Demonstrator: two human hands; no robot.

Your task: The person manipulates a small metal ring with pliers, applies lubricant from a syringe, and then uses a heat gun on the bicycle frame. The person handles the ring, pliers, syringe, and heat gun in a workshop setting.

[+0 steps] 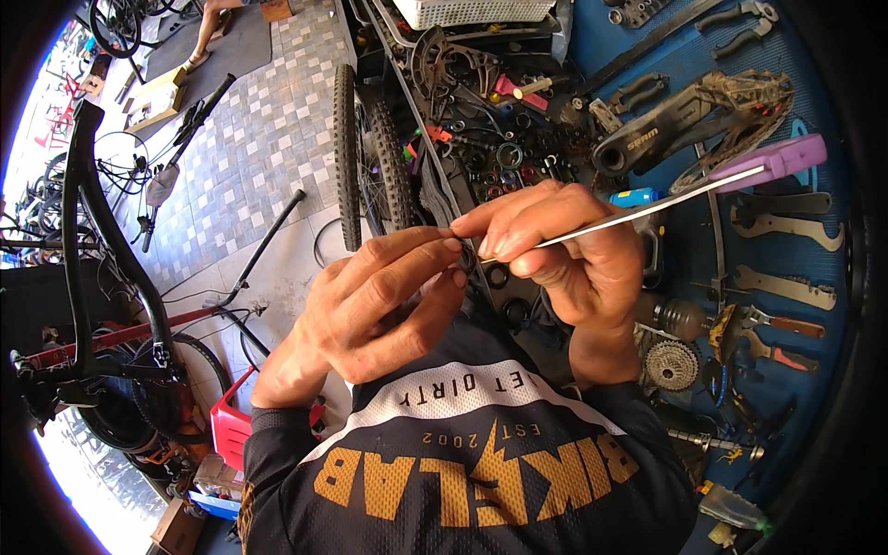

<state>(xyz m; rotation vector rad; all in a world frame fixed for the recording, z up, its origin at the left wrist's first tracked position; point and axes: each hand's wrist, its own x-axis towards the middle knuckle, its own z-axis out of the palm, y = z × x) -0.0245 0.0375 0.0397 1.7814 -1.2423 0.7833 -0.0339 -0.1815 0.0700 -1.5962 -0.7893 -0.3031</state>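
My right hand (564, 259) pinches a thin white strip (675, 200), which runs from between my fingertips up to the right, across a purple handle (768, 157). Just to its left, my left hand (379, 305) is closed, its fingertips bunched against my right fingertips at the strip's lower end; whatever they hold is hidden.
A blue bench (814, 259) at right bears wrenches, pliers, a crank arm (652, 125), a cassette (671, 363) and several small parts. Bicycle tyres (347, 157) stand left of the bench. Bike frames (88, 240) fill the left side; another person's leg (208, 32) shows at top.
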